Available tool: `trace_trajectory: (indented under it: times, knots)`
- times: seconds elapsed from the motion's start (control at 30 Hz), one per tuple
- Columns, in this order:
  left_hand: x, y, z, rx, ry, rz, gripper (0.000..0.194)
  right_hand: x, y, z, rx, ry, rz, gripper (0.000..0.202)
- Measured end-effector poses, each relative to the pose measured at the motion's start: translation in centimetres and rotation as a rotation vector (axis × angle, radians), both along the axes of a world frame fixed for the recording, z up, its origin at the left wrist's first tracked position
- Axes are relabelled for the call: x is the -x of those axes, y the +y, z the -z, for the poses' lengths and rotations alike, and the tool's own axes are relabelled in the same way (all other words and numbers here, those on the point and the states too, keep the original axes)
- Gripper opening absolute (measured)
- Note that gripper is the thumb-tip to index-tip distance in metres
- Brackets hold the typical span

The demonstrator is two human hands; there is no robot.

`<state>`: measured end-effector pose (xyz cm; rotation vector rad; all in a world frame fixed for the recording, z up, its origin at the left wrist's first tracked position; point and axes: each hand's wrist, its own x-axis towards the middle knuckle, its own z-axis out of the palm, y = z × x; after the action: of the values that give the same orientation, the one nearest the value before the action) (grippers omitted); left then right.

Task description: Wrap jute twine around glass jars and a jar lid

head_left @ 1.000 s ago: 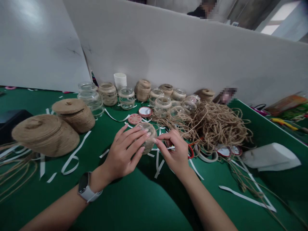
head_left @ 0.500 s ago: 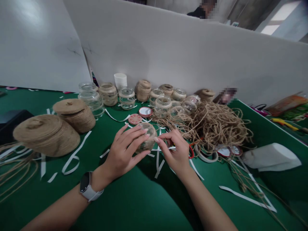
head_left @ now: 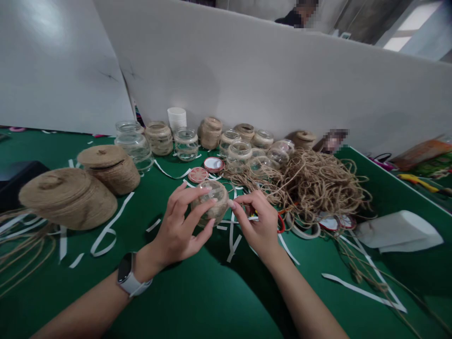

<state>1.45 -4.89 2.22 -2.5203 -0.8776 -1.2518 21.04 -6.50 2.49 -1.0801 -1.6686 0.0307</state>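
**At the middle of the frame: a jar half wound**

At the centre of the frame, your left hand (head_left: 180, 226) closed its grip around a small glass jar (head_left: 209, 201), tilted on its side just above the green table (head_left: 197, 292). Twine covered its lower part; the upper glass was bare. Your right hand (head_left: 256, 221) pinched the twine strand (head_left: 247, 207) shut between thumb and fingertips, right beside the jar. The winding step looked to be in hand, perhaps half done. The next turn would likely call for a slight roll of the jar and steady tension on the strand. To the right lay the loose twine heap (head_left: 318, 183); wrapped jars (head_left: 210, 132) stood along the partition (head_left: 268, 80).
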Motion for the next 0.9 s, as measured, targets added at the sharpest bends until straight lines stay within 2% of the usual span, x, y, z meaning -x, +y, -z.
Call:
trace_trajectory:
  times: [0.3,0.63,0.9]
  knots:
    - [-0.06,-0.06,0.02,-0.031,-0.001,-0.035,0.044,0.04,0.15,0.11,-0.021,-0.007,0.018,0.010]
    - [-0.26,0.18,-0.25,-0.024,-0.040,0.045,0.033,0.20,0.06,-0.12,-0.061,-0.008,0.021,0.010]
    - [-0.15,-0.19,-0.33,-0.012,0.005,0.014,0.044,0.09,-0.13,-0.31,-0.069,-0.004,0.011,0.010]
